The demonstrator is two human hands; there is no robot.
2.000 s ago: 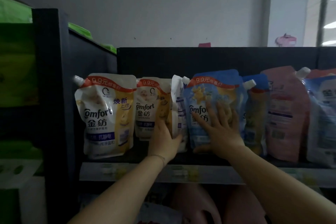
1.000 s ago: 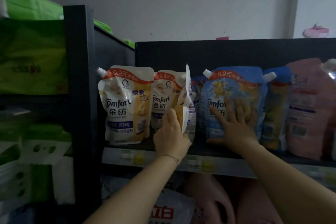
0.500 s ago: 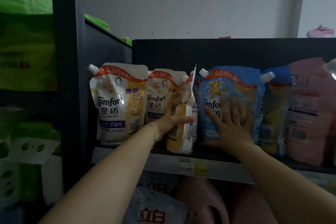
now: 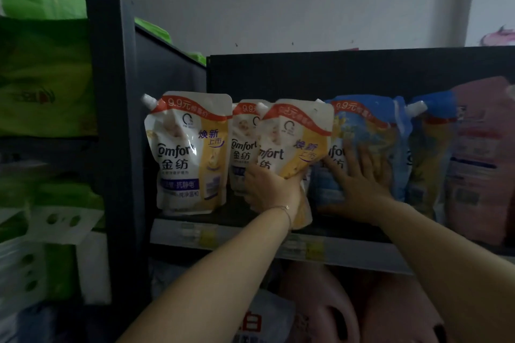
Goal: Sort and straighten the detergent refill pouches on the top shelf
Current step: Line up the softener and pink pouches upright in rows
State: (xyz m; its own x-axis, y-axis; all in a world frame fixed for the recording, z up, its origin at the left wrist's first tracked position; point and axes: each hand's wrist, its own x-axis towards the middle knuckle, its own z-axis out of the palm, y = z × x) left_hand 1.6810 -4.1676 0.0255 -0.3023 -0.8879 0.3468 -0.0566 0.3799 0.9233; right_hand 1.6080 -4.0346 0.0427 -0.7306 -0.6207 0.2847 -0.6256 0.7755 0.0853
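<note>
A row of refill pouches stands on the top shelf (image 4: 250, 234). My left hand (image 4: 271, 189) grips the lower part of a white and yellow Comfort pouch (image 4: 295, 145), which faces front and tilts slightly. Behind it stands a second white and yellow pouch (image 4: 243, 142), half covered. A third white and yellow pouch (image 4: 189, 150) stands upright at the shelf's left end. My right hand (image 4: 359, 178) lies flat with spread fingers on a blue Comfort pouch (image 4: 367, 131). Another blue and yellow pouch (image 4: 429, 153) stands to its right.
A pink pouch (image 4: 479, 159) fills the right end of the shelf. A dark upright post (image 4: 111, 120) bounds the shelf on the left, with green packs (image 4: 44, 75) beyond it. Pink jugs (image 4: 320, 309) stand on the shelf below.
My left hand pulled the white and yellow pouch out from between its neighbours and turned it from edge-on to face front. My right hand stayed pressed on the blue pouch.
</note>
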